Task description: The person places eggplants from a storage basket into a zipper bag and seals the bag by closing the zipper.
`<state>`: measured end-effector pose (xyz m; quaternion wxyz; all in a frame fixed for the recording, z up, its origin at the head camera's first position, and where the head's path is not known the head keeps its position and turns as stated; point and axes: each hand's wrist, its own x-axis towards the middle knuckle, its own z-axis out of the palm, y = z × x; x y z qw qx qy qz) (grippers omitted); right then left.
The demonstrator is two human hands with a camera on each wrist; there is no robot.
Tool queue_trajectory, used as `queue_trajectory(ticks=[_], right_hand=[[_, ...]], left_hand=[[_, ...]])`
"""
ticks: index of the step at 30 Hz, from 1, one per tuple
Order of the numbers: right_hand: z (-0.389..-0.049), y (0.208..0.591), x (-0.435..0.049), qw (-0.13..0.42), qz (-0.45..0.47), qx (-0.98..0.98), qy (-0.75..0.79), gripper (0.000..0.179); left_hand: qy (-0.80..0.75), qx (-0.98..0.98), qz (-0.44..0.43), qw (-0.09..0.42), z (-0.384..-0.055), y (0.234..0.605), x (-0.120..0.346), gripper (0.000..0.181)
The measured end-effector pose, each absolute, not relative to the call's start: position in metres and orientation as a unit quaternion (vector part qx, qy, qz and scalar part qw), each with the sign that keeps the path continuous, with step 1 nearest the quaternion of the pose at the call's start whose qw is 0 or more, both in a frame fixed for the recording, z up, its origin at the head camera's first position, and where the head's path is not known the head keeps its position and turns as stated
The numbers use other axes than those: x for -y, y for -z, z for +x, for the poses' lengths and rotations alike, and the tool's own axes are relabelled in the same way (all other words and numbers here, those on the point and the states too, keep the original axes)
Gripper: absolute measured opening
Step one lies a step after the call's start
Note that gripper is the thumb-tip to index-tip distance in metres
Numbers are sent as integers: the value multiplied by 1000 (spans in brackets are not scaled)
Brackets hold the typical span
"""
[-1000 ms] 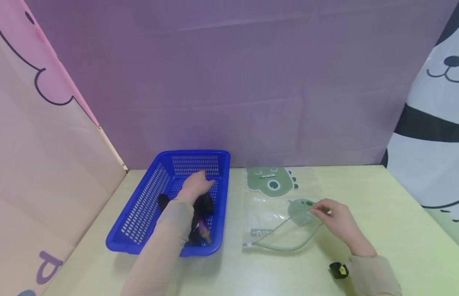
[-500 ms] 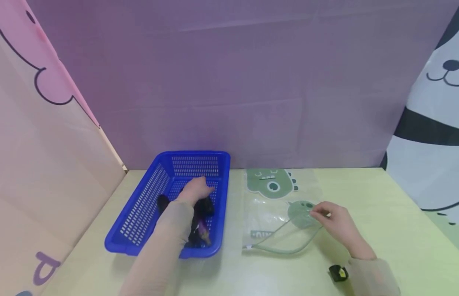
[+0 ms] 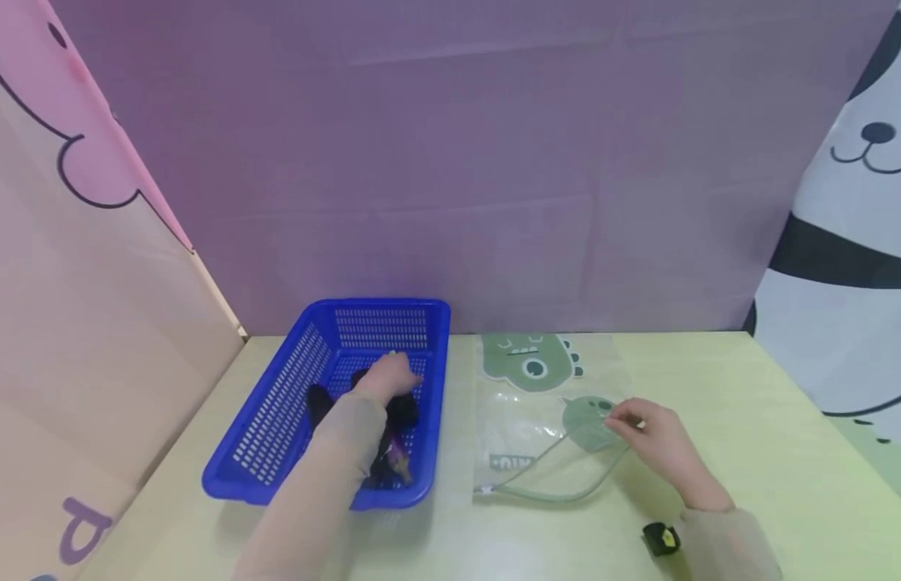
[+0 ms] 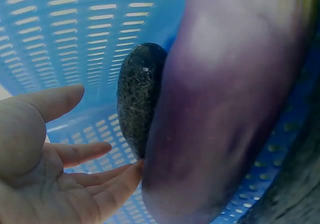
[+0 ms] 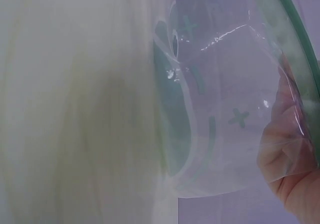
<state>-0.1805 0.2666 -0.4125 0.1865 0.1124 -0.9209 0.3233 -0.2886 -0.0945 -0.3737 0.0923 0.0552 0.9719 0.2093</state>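
Note:
My left hand reaches into the blue plastic basket. In the left wrist view its fingers are spread, with fingertips right at a purple eggplant and just below a dark oval thing with rough, speckled skin. Another dark, rough-skinned thing lies on the eggplant's far side. My right hand pinches the upper edge of a clear zip bag with green dinosaur prints. The bag lies on the table, and its green-edged mouth gapes toward me.
A small black object with a yellow mark lies near my right sleeve. The pale table ends at a purple backdrop. Cartoon-printed cloths hang at both sides.
My left hand has sunk slightly lower into the basket and come a little toward me. The right hand keeps its pinch on the bag; the view has shifted slightly.

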Motion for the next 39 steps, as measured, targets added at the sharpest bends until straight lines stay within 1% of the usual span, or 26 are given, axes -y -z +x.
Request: queue_trajectory(ticks=[7, 11, 18, 25, 32, 39], right_hand=[[-181, 413, -267, 185, 117, 922, -320, 6], [-181, 412, -267, 181, 114, 923, -319, 6], [-181, 412, -267, 184, 120, 923, -315, 6], [-183, 416, -269, 186, 125, 924, -311, 5], [-182, 415, -268, 189, 129, 921, -315, 6], [-182, 414, -268, 187, 129, 921, -318, 6]], left_hand=[[-194, -976, 53, 88, -291, 376, 87, 38], [-194, -975, 38, 98, -290, 376, 85, 37], [-166, -978, 35, 119, -289, 375, 80, 27], [-166, -976, 16, 138, -286, 375, 79, 26], [-181, -974, 13, 137, -284, 377, 79, 21], [-199, -971, 11, 133, -282, 377, 78, 21]])
